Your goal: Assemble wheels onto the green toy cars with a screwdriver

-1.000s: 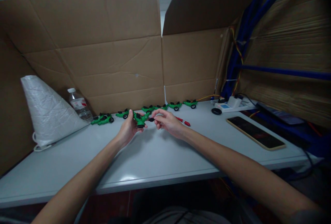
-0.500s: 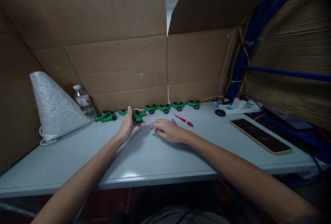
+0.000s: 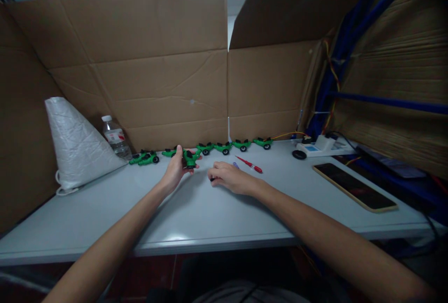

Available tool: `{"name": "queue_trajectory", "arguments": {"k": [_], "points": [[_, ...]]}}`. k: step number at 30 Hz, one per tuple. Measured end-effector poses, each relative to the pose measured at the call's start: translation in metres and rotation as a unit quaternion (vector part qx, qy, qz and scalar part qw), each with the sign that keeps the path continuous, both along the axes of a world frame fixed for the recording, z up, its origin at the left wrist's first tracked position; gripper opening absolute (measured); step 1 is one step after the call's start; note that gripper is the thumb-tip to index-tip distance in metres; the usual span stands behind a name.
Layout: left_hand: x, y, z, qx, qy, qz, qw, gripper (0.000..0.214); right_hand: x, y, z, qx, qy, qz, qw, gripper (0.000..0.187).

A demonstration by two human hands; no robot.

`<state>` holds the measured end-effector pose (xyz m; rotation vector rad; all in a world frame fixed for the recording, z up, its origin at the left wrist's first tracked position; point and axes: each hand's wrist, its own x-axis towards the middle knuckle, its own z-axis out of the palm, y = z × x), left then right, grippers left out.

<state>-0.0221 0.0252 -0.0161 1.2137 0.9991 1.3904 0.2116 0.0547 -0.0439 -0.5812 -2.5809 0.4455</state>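
Note:
My left hand (image 3: 175,170) is closed around a green toy car (image 3: 191,158) with black parts, raised a little over the table with its underside partly hidden by fingers. To the right, my right hand (image 3: 229,177) rests low at the tabletop. Its curled fingers pinch a small black piece (image 3: 212,180), too small to name exactly. Behind that hand lie a red screwdriver (image 3: 254,167) and a small purple-blue item (image 3: 235,165), partly covered by the hand. More green toy cars (image 3: 241,145) stand in a row along the back of the table.
A silvery padded bag (image 3: 77,149) and a water bottle (image 3: 115,139) stand at the back left. On the right are a phone (image 3: 353,186), a white power strip (image 3: 325,147) and a black ring-shaped part (image 3: 298,154). Cardboard walls (image 3: 157,79) enclose the white table (image 3: 196,219).
My right hand's fingers have curled in and closed on the small black piece. The toy car in my left hand is turned slightly. The whole view has shifted a little.

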Motion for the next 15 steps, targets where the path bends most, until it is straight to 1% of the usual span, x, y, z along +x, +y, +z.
{"name": "queue_trajectory", "arguments": {"k": [4,7,9,12,13,15], "points": [[0.002,-0.004,0.003,0.000,0.000,-0.020,1.000,0.063,-0.001,0.002,0.001,-0.037,0.039,0.006,0.999,0.009],[0.004,-0.006,0.005,-0.002,0.000,-0.035,0.999,0.063,-0.002,0.006,0.003,-0.074,0.126,-0.017,0.989,0.005],[0.006,-0.008,0.006,0.003,-0.004,-0.045,0.999,0.060,-0.004,0.009,0.004,-0.123,0.211,-0.039,0.969,0.005],[0.011,-0.011,0.005,0.019,-0.001,-0.071,0.997,0.053,-0.007,0.012,0.004,-0.198,0.322,-0.049,0.924,0.011],[0.013,-0.013,0.004,0.023,0.002,-0.081,0.996,0.051,-0.008,0.012,0.004,-0.207,0.342,-0.048,0.915,0.013],[0.017,-0.016,0.001,0.027,0.009,-0.100,0.995,0.049,-0.009,0.010,0.004,-0.196,0.359,-0.052,0.911,0.015]]}}
